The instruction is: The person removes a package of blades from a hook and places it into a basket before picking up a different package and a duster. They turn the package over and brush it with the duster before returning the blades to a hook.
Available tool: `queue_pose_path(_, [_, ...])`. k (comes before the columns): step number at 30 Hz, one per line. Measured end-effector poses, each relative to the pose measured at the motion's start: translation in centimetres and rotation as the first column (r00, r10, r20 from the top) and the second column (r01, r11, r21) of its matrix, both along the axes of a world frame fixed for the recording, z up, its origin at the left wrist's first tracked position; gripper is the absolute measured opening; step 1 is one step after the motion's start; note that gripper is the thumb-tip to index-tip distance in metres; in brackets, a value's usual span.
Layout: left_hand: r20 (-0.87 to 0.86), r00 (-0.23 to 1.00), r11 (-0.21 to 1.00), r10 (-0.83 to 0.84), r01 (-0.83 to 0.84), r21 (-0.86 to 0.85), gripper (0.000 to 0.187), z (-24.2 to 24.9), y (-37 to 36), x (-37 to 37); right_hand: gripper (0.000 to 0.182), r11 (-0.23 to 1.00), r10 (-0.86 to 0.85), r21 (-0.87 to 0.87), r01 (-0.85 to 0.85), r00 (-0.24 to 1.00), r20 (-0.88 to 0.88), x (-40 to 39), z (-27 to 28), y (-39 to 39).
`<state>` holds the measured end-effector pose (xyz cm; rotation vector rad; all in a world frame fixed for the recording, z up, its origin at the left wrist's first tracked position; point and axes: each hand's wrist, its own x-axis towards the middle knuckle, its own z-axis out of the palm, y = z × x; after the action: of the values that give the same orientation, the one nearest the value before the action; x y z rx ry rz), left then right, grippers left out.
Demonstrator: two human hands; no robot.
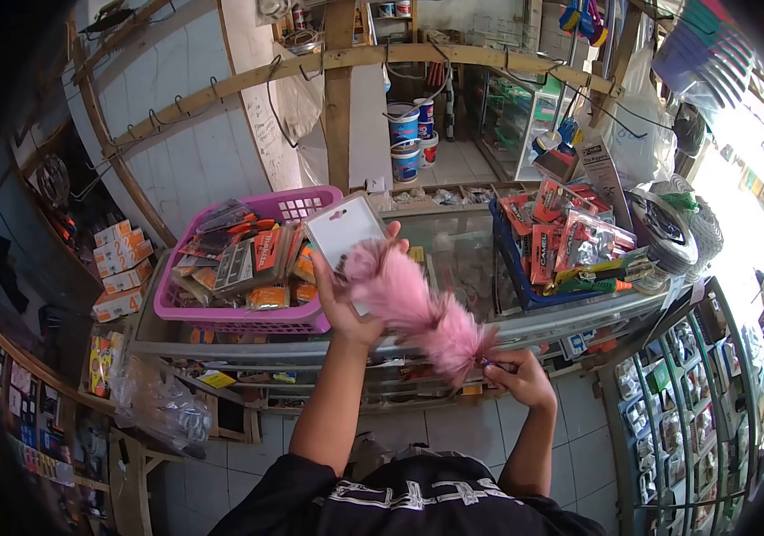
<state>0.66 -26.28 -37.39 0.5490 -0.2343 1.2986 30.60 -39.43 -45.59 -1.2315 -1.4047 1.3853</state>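
My right hand [525, 379] is closed round the short handle of a pink fluffy duster [431, 317]. The duster slants up and to the left, slightly blurred, and its tip lies over the lower part of a flat pack [342, 228]. That pack has a pale card face with a hang hole at its top, and my left hand [348, 308] grips it from below with thumb and fingers. What the pack contains is hidden behind the duster. Both hands are above the front of a glass counter [462, 234].
A purple basket [163, 299] of packaged goods stands left on the counter. To the right, a dark blue basket [509, 272] holds red packs beside coiled material [699, 234]. A hooked wooden beam [328, 61] crosses behind. Orange-white boxes [123, 268] are stacked at left.
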Motion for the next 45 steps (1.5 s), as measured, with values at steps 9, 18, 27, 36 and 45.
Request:
queue_pose_path(9, [-0.323, 0.932, 0.964, 0.163, -0.220, -0.149, 0.093, -2.7, -2.7, 3.9, 0.029, 0.936, -0.302, 0.194, 0.292, 0.953, 0.023, -7.3, 3.1, 0.6])
queue_pose_path(18, [-0.147, 0.963, 0.949, 0.227, -0.253, -0.187, 0.081, -2.5, -1.7, 2.6, 0.025, 0.903, -0.338, 0.333, 0.272, 0.927, 0.160, -5.0, 3.1, -0.3])
queue_pose_path(27, [0.120, 0.941, 0.947, -0.316, 0.320, -0.013, 0.080, -2.8, 1.2, 1.5, 0.024, 0.959, -0.121, 0.276, 0.069, 0.976, 0.179, -4.0, 3.1, -0.8])
queue_pose_path(36, [-0.089, 0.979, 0.982, 0.186, -0.187, -0.009, 0.093, -0.8, -2.1, 3.1, 0.028, 0.972, -0.045, 0.233, 0.043, 0.999, 0.007, -2.6, -0.2, 1.0])
queue_pose_path(45, [-0.250, 0.945, 0.951, 0.211, -0.257, -0.170, 0.084, -3.9, -3.7, 5.2, 0.023, 0.835, -0.428, 0.329, 0.440, 0.897, -0.113, -7.3, 0.9, 2.7])
